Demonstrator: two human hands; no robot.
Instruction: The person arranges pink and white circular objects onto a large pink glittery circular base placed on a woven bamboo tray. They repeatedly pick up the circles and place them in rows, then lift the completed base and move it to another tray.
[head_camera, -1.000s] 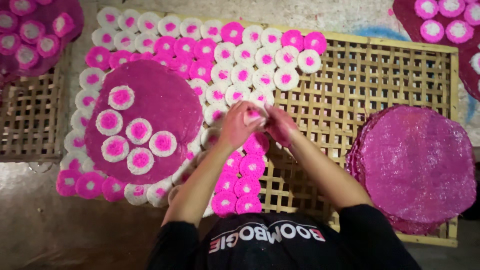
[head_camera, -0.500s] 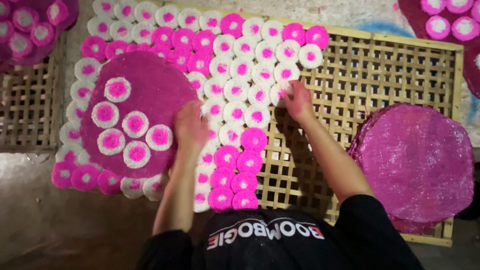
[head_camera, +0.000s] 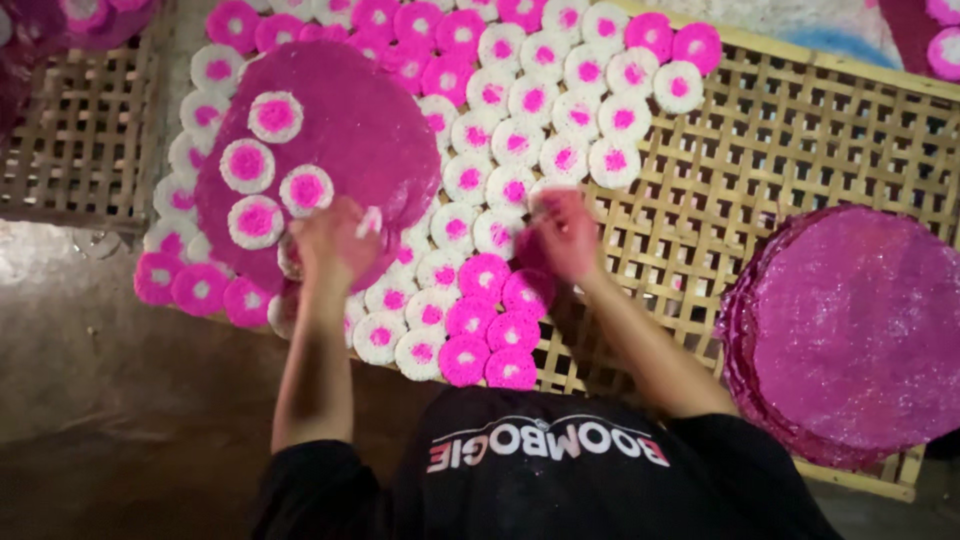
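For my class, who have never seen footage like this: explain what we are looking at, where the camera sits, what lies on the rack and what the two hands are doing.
There is no machine here, only a person working with bare hands. The one camera is worn on the head and looks down, so the arms reach up into the picture. A bamboo lattice rack carries rows of small round discs, some white with pink centres, some all pink. On them lies a large dark pink disc bearing a few small ones. The left hand rests at that disc's lower edge; whether it grips anything is unclear. The right hand touches the small discs, blurred. A stack of large pink discs sits at the right.
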